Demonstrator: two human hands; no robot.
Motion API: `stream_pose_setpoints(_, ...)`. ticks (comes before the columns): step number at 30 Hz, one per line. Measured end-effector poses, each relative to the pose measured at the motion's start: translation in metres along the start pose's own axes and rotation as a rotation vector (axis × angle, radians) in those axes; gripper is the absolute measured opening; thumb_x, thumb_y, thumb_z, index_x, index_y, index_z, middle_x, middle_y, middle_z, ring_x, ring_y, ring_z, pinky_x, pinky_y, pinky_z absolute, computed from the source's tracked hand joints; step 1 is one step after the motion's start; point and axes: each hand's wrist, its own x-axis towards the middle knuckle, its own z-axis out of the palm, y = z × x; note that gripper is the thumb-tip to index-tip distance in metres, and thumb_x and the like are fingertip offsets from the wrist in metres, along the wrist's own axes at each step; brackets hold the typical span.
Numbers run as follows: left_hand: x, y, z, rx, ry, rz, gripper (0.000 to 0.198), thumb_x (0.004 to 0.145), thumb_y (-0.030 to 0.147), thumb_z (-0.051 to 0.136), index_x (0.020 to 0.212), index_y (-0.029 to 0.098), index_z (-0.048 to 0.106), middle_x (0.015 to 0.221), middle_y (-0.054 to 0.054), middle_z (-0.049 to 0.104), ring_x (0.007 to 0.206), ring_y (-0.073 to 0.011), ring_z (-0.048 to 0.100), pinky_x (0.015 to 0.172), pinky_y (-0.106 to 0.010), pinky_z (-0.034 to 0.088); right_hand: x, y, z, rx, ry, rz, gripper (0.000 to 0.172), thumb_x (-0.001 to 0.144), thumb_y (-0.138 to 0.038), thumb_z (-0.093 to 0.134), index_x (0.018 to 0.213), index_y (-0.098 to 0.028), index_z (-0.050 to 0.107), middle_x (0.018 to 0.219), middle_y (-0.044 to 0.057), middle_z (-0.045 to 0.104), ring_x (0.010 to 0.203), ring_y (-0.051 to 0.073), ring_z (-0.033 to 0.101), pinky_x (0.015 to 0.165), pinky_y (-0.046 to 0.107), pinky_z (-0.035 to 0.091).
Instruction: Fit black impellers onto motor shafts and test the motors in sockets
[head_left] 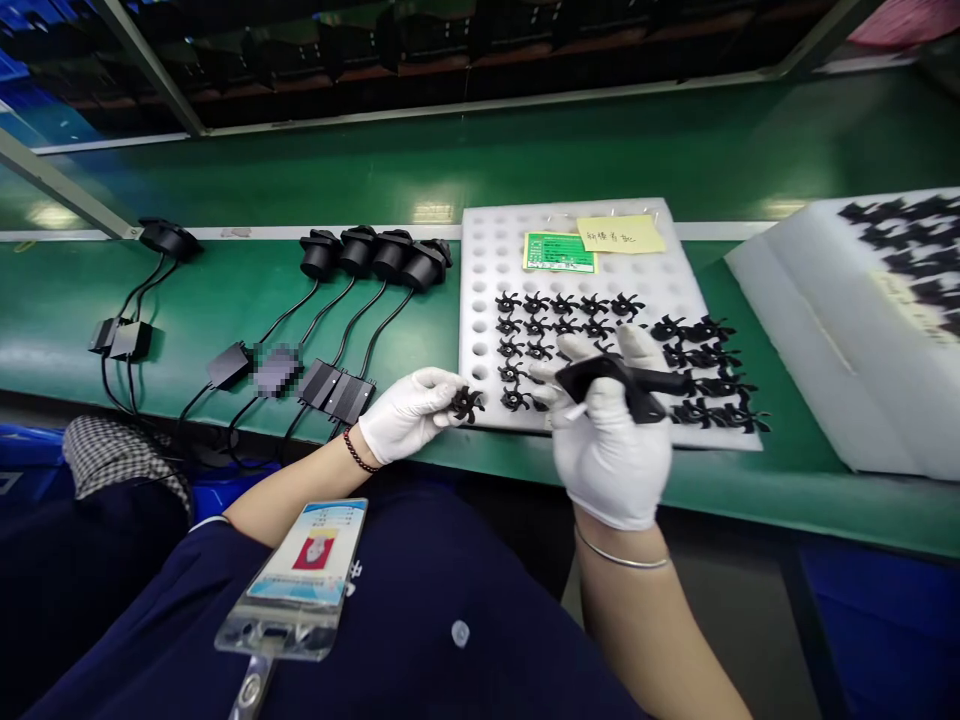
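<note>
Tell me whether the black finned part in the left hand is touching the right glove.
Apart. The head view shows the black finned part held in the left hand, with the white foam tray visible between it and the right hand.

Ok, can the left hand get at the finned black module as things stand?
Probably yes. The left hand lies right beside the finned black module, with nothing visible between them, though it is holding a small black impeller that it may need to set down first.
</note>
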Motion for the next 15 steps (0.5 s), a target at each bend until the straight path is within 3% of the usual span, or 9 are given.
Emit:
stream_pose_setpoints(3, -0.003, -0.003, 0.004, -0.011, 0.027, 0.046, 0.049, 0.058, 0.036, 0.107, 0.091, 0.011, 0.080, 0.088, -0.006, 0.075, 0.066, -0.0070, 0.065, 0.061, -0.016, 0.053, -0.013, 0.012, 0.013, -0.136, -0.024, -0.245, 0.039, 0.097, -0.032, 0.079, 0.133, -0.037, 0.067, 0.129, 0.004, 0.074, 0.101, 0.020, 0.078, 0.078, 0.033, 0.068)
stream_pose_setpoints(8, -0.010, -0.008, 0.005, 0.076, 0.022, 0.074, 0.050, 0.066, 0.044, 0.103, 0.095, 0.012, 0.079, 0.099, -0.009, 0.078, 0.078, -0.0129, 0.074, 0.071, -0.019, 0.061, -0.020, 0.026, 0.020, -0.329, -0.101, -0.650, 0.044, 0.095, -0.028, 0.078, 0.136, -0.036, 0.064, 0.133, 0.007, 0.072, 0.106, 0.024, 0.077, 0.085, 0.044, 0.069)
stream_pose_setpoints(10, -0.012, -0.010, 0.006, 0.101, 0.032, 0.106, 0.049, 0.067, 0.046, 0.102, 0.094, 0.012, 0.078, 0.105, -0.009, 0.079, 0.084, -0.0148, 0.075, 0.075, -0.021, 0.063, -0.021, 0.027, 0.019, -0.400, -0.115, -0.668, 0.044, 0.094, -0.027, 0.077, 0.135, -0.037, 0.063, 0.131, 0.007, 0.072, 0.110, 0.026, 0.076, 0.090, 0.050, 0.068)
stream_pose_setpoints(15, -0.015, -0.014, 0.009, 0.175, 0.015, 0.224, 0.045, 0.073, 0.047, 0.099, 0.096, 0.015, 0.078, 0.111, -0.010, 0.080, 0.096, -0.0220, 0.079, 0.088, -0.036, 0.067, -0.025, 0.024, 0.016, -0.518, -0.039, -0.555, 0.034, 0.089, -0.028, 0.080, 0.119, -0.035, 0.065, 0.124, 0.008, 0.072, 0.114, 0.030, 0.073, 0.099, 0.059, 0.063)
